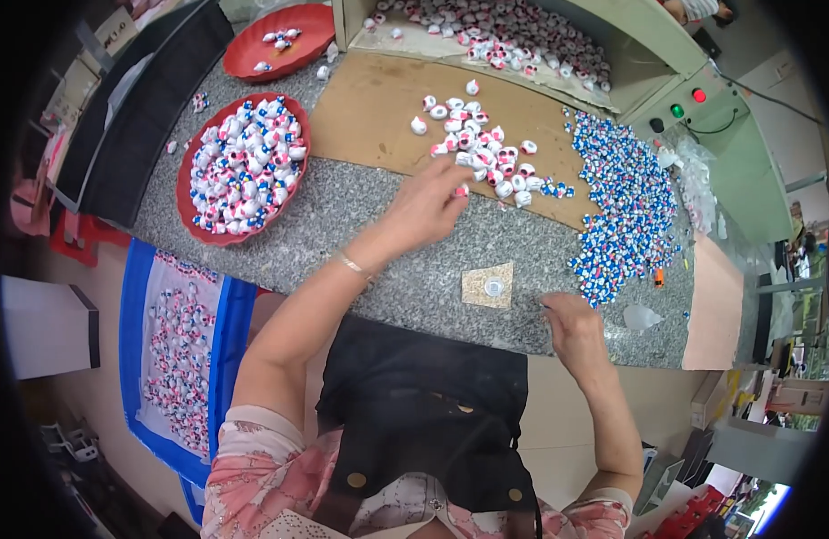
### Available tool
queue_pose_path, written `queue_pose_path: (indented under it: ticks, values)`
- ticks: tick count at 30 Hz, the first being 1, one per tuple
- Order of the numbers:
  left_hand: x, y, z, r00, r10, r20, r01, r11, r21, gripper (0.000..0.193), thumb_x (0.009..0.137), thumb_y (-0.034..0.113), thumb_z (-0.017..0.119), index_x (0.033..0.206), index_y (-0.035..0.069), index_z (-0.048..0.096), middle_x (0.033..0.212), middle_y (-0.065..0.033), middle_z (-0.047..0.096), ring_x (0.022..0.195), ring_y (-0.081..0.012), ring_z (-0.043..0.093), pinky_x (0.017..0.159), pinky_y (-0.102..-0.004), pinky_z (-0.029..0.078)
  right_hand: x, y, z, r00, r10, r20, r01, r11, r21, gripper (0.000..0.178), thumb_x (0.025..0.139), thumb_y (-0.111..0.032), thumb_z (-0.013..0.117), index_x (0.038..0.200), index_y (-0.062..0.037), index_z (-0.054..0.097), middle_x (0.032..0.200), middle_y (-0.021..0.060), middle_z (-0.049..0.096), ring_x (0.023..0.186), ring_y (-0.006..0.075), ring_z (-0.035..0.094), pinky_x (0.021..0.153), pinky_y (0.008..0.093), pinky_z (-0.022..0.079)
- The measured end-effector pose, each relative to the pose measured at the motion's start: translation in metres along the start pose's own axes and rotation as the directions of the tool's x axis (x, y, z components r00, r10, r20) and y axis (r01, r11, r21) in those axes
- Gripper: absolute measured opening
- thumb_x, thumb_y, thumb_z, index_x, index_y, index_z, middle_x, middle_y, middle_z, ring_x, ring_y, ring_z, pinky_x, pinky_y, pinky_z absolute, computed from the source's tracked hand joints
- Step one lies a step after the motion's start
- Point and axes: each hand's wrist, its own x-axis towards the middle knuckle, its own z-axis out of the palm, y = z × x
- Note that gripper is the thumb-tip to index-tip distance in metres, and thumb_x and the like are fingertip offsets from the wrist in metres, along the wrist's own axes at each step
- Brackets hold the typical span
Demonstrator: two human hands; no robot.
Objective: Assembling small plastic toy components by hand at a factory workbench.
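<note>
My left hand (430,205) is at the near edge of a loose heap of small white plastic pieces with pink marks (477,135). Its thumb and forefinger close around one white-and-pink piece (462,190). Low over the granite worktop (387,301), my right hand (574,325) has its fingers pinched together. Something tiny may be at its fingertips, too small to make out. Between the hands lies a tan patch (477,289) with a small round clear disc (494,287) on it. Beyond the right hand spreads a heap of tiny blue-and-white parts (625,189).
A red bowl (182,202) full of assembled pieces stands at left, another red bowl (243,67) with a few behind it. A light green machine (747,171) with lit buttons borders the back right. A blue crate (136,359) of pieces sits below the worktop at left.
</note>
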Motion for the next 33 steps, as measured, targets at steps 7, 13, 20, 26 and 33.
queue_pose_path:
  ticks: [7, 13, 20, 26, 33]
  values:
    - [-0.089, 0.025, -0.020, 0.872, -0.381, 0.306, 0.434, 0.314, -0.845, 0.022, 0.093, 0.003, 0.061, 0.115, 0.002, 0.059, 0.104, -0.0070, 0.062, 0.088, -0.0146, 0.063, 0.079, -0.0286, 0.053, 0.011, 0.006, -0.003, 0.982, 0.040, 0.185, -0.019, 0.993, -0.117, 0.016, 0.080, 0.003, 0.066, 0.095, -0.0027, 0.067, 0.082, 0.0144, 0.065, 0.080, 0.0353, 0.064, 0.068, 0.0434, 0.052]
    - [-0.128, 0.039, -0.020, 0.848, -0.368, 0.381, 0.452, 0.128, -0.883, 0.024, 0.092, 0.000, 0.060, 0.116, 0.002, 0.058, 0.107, -0.0105, 0.064, 0.089, -0.0157, 0.064, 0.079, -0.0290, 0.054, 0.006, 0.010, 0.008, 0.971, -0.007, 0.238, 0.042, 0.989, -0.141, 0.019, 0.081, -0.003, 0.068, 0.100, -0.0046, 0.067, 0.086, 0.0155, 0.066, 0.080, 0.0361, 0.065, 0.068, 0.0438, 0.053]
    - [-0.112, 0.051, -0.018, 0.856, -0.319, 0.407, 0.463, 0.122, -0.878, 0.026, 0.093, 0.000, 0.060, 0.118, 0.000, 0.060, 0.110, -0.0084, 0.065, 0.095, -0.0153, 0.065, 0.087, -0.0306, 0.053, 0.012, 0.017, 0.009, 0.992, -0.074, 0.104, 0.080, 0.995, -0.059, 0.016, 0.080, -0.004, 0.070, 0.096, -0.0029, 0.069, 0.085, 0.0155, 0.068, 0.077, 0.0342, 0.066, 0.067, 0.0411, 0.054]
    - [-0.120, 0.040, -0.003, 0.898, -0.292, 0.328, 0.347, 0.012, -0.938, 0.028, 0.093, 0.000, 0.061, 0.120, 0.002, 0.059, 0.116, -0.0122, 0.064, 0.100, -0.0184, 0.065, 0.090, -0.0308, 0.054, 0.016, 0.009, 0.003, 0.993, -0.031, 0.115, 0.035, 0.999, -0.032, 0.012, 0.079, -0.001, 0.072, 0.090, -0.0021, 0.070, 0.086, 0.0143, 0.068, 0.076, 0.0328, 0.066, 0.065, 0.0386, 0.053]
    - [-0.117, 0.046, -0.010, 0.864, -0.373, 0.338, 0.422, 0.170, -0.890, 0.032, 0.091, -0.002, 0.063, 0.123, -0.001, 0.058, 0.113, -0.0078, 0.065, 0.102, -0.0139, 0.064, 0.091, -0.0281, 0.054, 0.040, -0.030, 0.022, 0.971, -0.231, 0.052, 0.232, 0.973, -0.004, 0.015, 0.078, 0.001, 0.070, 0.092, -0.0029, 0.069, 0.084, 0.0120, 0.066, 0.077, 0.0310, 0.065, 0.066, 0.0381, 0.053]
